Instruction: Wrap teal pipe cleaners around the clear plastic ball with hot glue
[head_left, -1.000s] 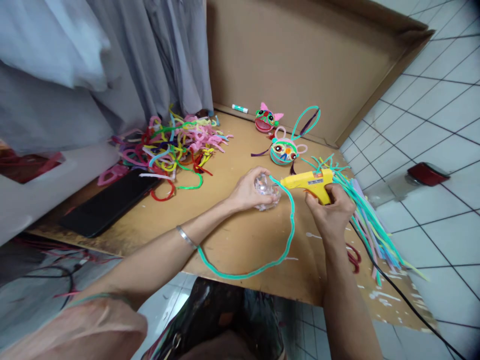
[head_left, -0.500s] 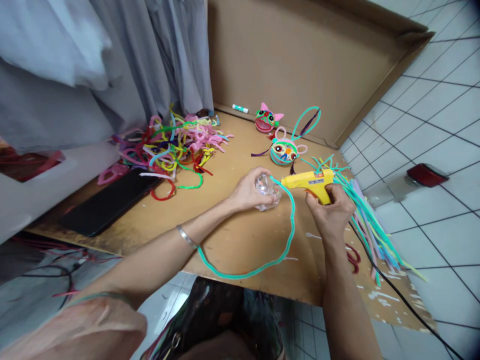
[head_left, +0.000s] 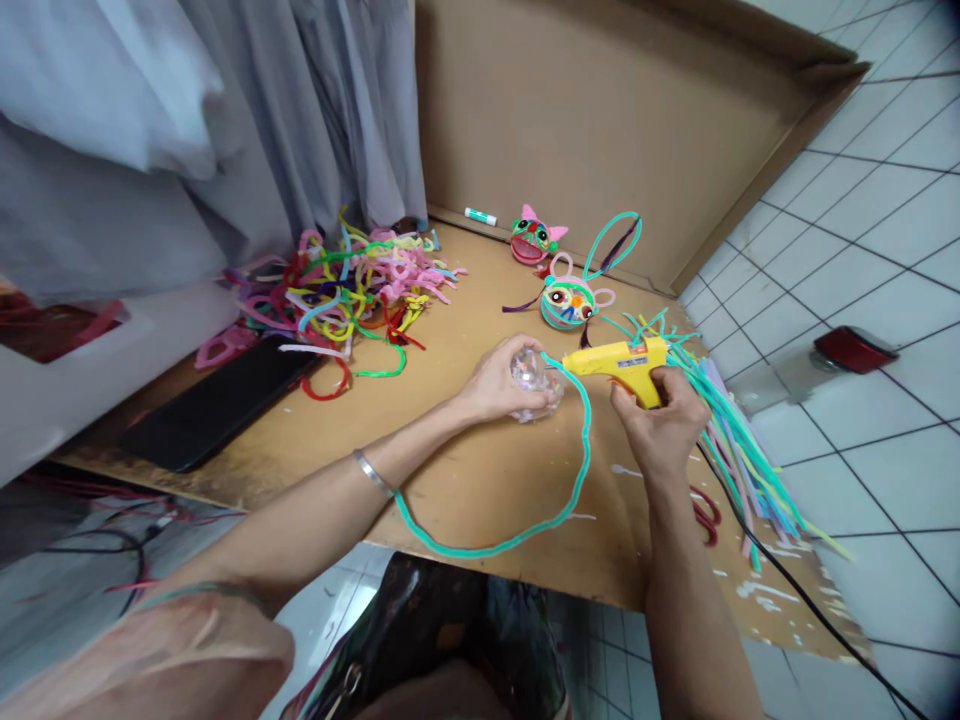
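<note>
My left hand (head_left: pixel 501 380) is wrapped round a clear, shiny plastic ball (head_left: pixel 534 385). One end of a long turquoise pipe cleaner (head_left: pixel 586 440) meets the ball's upper right; the rest loops over the table and passes by my left wrist. In my right hand (head_left: pixel 664 415) is a yellow hot glue gun (head_left: pixel 616 364), gripped by its handle, its nozzle pointing left close to the ball and the pipe cleaner's end. Whether the nozzle touches them I cannot tell. A black cord (head_left: pixel 780 570) runs off to the lower right.
Tangled pipe cleaners (head_left: pixel 360 290) lie at the left beside a black flat object (head_left: pixel 225 405). Two decorated faces, one pink-eared (head_left: pixel 531 240) and one turquoise (head_left: pixel 568 303), sit behind my hands near a glue stick (head_left: pixel 481 217). Straight pipe cleaners (head_left: pixel 735 440) and red-handled scissors (head_left: pixel 706 515) lie right.
</note>
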